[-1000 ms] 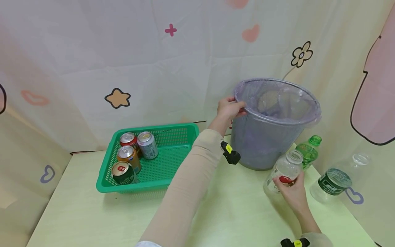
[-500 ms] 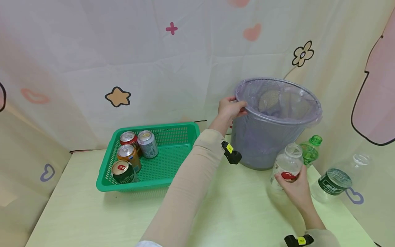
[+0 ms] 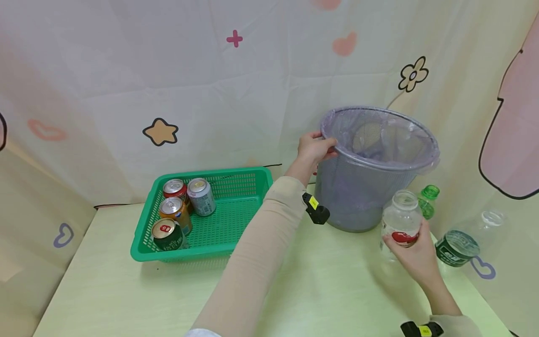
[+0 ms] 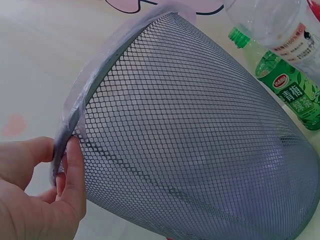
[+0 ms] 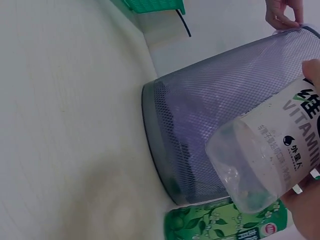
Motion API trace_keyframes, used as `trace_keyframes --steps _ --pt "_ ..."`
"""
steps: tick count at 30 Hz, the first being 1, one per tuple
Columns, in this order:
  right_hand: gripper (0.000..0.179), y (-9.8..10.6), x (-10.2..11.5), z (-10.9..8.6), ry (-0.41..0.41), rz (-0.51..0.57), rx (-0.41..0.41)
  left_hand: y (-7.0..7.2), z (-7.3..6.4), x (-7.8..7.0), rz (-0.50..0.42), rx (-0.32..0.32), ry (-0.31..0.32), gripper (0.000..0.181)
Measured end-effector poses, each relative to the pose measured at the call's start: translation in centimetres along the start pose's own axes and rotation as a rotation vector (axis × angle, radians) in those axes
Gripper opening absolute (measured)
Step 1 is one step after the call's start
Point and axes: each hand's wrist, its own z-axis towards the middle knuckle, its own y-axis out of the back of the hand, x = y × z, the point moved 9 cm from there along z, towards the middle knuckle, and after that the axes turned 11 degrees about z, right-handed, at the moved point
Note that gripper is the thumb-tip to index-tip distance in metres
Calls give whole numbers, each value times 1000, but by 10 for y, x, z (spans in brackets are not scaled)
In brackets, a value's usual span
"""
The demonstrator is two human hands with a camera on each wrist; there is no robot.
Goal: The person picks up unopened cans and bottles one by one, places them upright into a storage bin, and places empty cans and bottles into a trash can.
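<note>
My left hand pinches the lined rim of a grey mesh wastebasket, thumb on one side and fingers on the other, as the left wrist view shows. My right hand grips a clear wide-mouthed plastic bottle with a white and red label. This bottle is uncapped and held upright beside the wastebasket, its base raised over the table with a shadow below. Behind it stands a green tea bottle, partly hidden in the head view. A clear bottle with a dark green label is right of my right hand.
A green plastic basket sits on the left of the pale table. Several drink cans stand at its left end. A printed curtain hangs behind the table, and the right table edge runs close by the bottles.
My right hand has moved to the right and lifted the wide-mouthed bottle with it, covering more of the green tea bottle. My left hand stays on the wastebasket rim.
</note>
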Motion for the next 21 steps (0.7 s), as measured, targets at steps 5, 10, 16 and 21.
trace_keyframes --steps 5,10,16,21 --pt "82 9 11 1 19 -64 1 -1 0 0 -9 1 2 49" --pt "82 18 24 4 81 -76 -16 -1 0 0 -7 3 5 50" --pt "85 23 36 8 88 -107 13 -1 0 0 -8 6 9 50" --pt "85 26 45 13 110 -94 26 0 1 0 -4 6 6 48"
